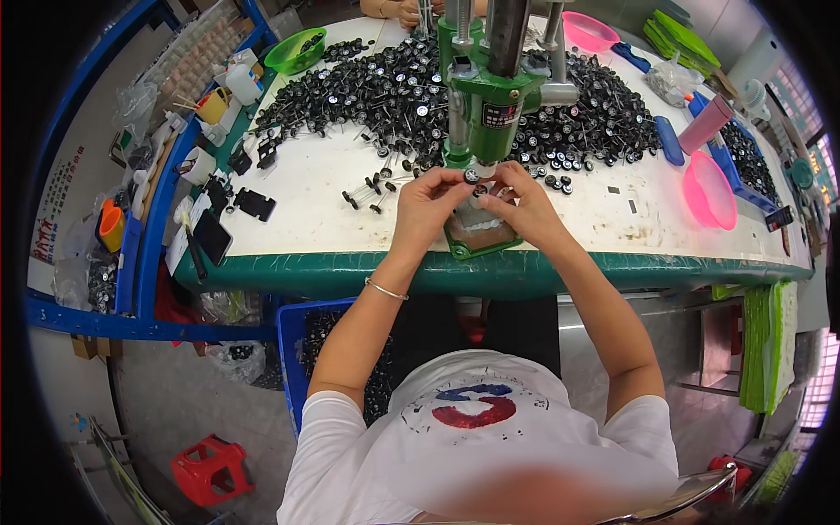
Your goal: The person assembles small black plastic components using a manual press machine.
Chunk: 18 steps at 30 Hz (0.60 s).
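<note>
A green hand press point(490, 96) stands on the white table point(306, 227) in front of me. My left hand point(430, 203) pinches a small black wheel part point(472, 175) right under the press head. My right hand point(518, 199) holds another small black part point(480, 193) beside it, fingertips almost touching the left hand's. Both hands hover over the press's green base point(477, 241). A thin bangle sits on my left wrist. A large heap of small black wheels on thin axles point(376, 87) covers the table behind the press.
Two pink bowls point(709, 188) and a pink cup point(704, 122) stand at the right, a green bowl point(296, 51) at the back left. A blue crate of black parts point(302, 350) sits under the table. Another person's hands point(402, 9) show at the far edge. A red stool point(210, 468) stands on the floor.
</note>
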{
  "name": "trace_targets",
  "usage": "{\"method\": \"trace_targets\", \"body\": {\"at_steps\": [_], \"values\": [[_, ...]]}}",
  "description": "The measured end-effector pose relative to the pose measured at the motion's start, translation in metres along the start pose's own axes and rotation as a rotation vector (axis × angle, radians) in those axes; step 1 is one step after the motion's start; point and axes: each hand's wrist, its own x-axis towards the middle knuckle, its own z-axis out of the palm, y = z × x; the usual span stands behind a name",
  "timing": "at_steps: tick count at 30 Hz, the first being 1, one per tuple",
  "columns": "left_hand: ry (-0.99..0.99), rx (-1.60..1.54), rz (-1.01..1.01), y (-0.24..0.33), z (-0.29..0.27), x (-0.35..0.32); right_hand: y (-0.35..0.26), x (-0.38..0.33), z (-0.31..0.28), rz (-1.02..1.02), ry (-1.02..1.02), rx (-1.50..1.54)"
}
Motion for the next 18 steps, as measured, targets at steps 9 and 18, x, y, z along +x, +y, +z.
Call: {"method": "trace_targets", "body": {"at_steps": [9,18], "values": [[-0.005,-0.147,0.011,-0.003,0.026,0.007,-0.013,0.030,-0.084,0.095,0.383,0.281],[-0.015,-0.174,-0.036,0.010,0.029,0.006,-0.157,0.159,-0.131,-0.163,0.118,0.809]]}}
